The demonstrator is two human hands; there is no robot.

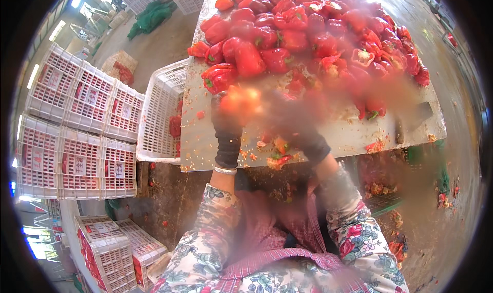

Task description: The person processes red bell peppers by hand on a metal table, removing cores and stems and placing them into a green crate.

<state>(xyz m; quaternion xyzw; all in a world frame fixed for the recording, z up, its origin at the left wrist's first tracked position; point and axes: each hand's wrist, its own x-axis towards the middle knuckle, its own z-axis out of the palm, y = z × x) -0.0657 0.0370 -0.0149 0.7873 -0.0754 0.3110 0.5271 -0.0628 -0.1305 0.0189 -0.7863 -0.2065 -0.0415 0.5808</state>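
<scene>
Above the near edge of a pale worktable (327, 146), my left hand (227, 135), in a dark glove, grips a bright orange-red bell pepper (242, 102). Close on its right is my right hand (290, 116), also dark-gloved; a smear on the lens blurs its fingers, and I cannot tell what they hold. Beyond both hands a large heap of red bell peppers (292, 40) covers the far part of the table. Pepper scraps and a torn core (279, 160) lie with scattered seeds just below my right hand.
A white plastic crate (160, 112) with some red pepper in it adjoins the table's left side. Stacked crates (81, 127) of red produce stand farther left. A dark flat tool (421, 114), blurred, rests at the table's right. Green netting (152, 17) lies on the floor.
</scene>
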